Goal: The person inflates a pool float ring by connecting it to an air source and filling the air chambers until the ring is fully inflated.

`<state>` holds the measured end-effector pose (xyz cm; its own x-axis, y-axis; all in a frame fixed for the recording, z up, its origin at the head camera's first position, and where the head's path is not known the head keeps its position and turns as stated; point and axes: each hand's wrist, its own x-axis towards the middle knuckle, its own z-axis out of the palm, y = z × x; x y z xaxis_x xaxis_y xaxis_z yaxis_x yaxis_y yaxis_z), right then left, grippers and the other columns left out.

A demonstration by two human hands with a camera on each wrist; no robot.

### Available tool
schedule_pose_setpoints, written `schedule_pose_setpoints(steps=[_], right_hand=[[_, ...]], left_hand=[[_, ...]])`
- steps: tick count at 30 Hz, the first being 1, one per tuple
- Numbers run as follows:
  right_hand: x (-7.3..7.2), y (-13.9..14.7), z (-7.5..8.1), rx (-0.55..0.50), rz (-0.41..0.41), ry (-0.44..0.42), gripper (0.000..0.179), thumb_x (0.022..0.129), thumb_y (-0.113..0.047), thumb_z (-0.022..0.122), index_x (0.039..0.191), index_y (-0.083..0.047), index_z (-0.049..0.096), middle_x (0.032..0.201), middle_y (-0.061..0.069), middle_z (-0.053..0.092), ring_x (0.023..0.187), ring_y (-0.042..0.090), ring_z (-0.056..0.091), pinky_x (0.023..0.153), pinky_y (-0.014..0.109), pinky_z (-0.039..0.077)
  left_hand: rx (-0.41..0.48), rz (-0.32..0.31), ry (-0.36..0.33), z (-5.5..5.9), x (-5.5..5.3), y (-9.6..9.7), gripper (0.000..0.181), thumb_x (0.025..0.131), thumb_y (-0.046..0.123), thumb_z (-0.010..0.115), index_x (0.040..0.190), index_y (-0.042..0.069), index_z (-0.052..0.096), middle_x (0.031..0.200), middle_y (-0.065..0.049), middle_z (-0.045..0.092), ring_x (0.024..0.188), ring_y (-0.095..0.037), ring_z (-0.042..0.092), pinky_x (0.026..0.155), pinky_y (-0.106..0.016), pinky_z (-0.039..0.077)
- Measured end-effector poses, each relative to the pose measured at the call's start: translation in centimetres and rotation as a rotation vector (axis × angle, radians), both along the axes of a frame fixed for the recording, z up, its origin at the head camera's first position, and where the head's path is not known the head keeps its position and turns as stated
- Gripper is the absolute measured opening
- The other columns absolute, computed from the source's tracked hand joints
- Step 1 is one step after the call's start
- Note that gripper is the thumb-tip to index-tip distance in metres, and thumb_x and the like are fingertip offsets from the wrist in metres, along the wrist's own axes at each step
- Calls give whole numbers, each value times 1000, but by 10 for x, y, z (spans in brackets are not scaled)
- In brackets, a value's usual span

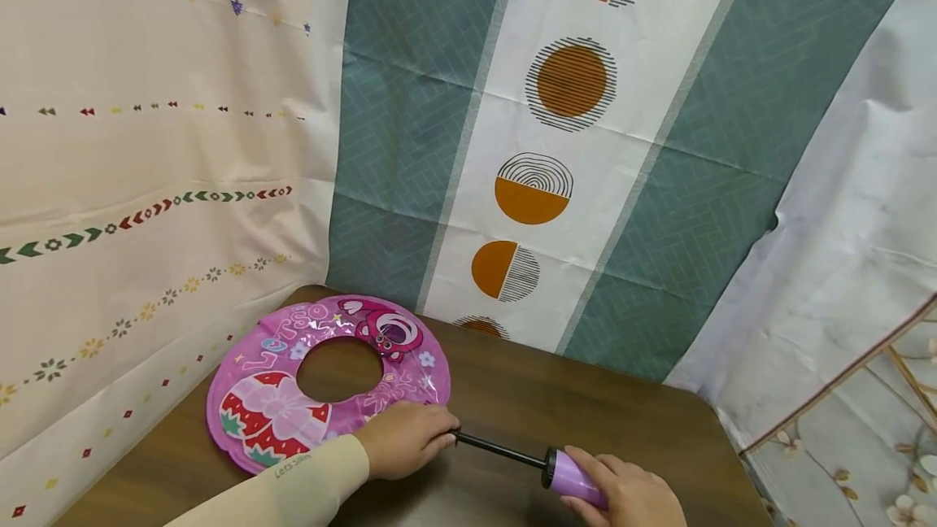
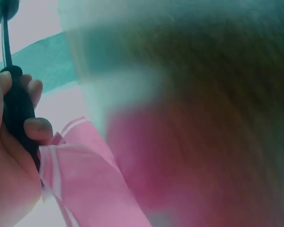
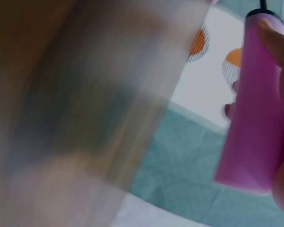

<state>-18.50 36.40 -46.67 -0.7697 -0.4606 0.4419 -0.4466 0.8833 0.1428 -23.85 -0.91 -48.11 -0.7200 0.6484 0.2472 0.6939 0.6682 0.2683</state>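
Observation:
A hand pump with a purple barrel (image 1: 574, 480) and a thin black rod (image 1: 499, 449) is held between both hands over the table. My left hand (image 1: 406, 439) grips its black handle (image 2: 18, 106), fingers curled round it in the left wrist view. My right hand (image 1: 631, 494) wraps round the purple barrel, with the thumb along its side in the right wrist view. The rod is drawn well out of the barrel. Beside my left hand lies a pink swim ring (image 1: 252, 385) with strawberry and bear prints. My left hand covers part of its near right edge.
The brown wooden table (image 1: 629, 405) runs under the ring and hands. A patterned cream cloth (image 1: 161, 153) hangs at the left, a green and white curtain (image 1: 410, 120) behind, and a pale floral cloth (image 1: 842, 283) at the right.

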Motion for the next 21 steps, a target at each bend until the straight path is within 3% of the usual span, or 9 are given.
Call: schedule_pose_setpoints(steps=[5, 8, 11, 15, 21], right_hand=[[-2, -14, -3, -1, 113, 142, 75, 64, -61, 97, 132, -37, 73, 90, -20, 69, 68, -3, 58, 60, 21, 52], [-3, -39, -8, -8, 160, 224, 76, 62, -61, 98, 129, -36, 75, 89, -18, 69, 67, 1, 61, 59, 23, 53], [-4, -62, -15, -23, 160, 293, 74, 61, -64, 98, 126, -35, 76, 87, -15, 70, 65, 4, 64, 56, 24, 52], [-5, -82, -23, -47, 149, 321, 72, 64, -67, 95, 125, -35, 77, 87, -15, 72, 64, 4, 64, 55, 23, 51], [-6, -73, -27, -83, 194, 314, 74, 63, -67, 96, 126, -33, 78, 89, -16, 72, 67, 1, 65, 58, 21, 52]], left_hand=[[-13, -49, -6, 0, 2, 12, 24, 113, 37, 52, 124, 25, 69, 109, 14, 69, 98, -1, 65, 91, -30, 57], [-22, -90, 41, 0, 7, 23, 24, 114, 38, 50, 122, 25, 68, 106, 15, 68, 93, 2, 63, 86, -25, 56], [-29, -73, 105, -1, 13, 29, 20, 112, 38, 54, 117, 25, 69, 103, 16, 68, 87, 3, 62, 80, -22, 54], [-50, -30, 170, -2, 18, 29, 16, 111, 37, 58, 113, 25, 68, 99, 15, 68, 83, 1, 63, 76, -23, 53], [-74, -53, 150, 0, 17, 36, 19, 112, 41, 53, 113, 28, 67, 99, 17, 68, 82, 2, 62, 78, -23, 53]])
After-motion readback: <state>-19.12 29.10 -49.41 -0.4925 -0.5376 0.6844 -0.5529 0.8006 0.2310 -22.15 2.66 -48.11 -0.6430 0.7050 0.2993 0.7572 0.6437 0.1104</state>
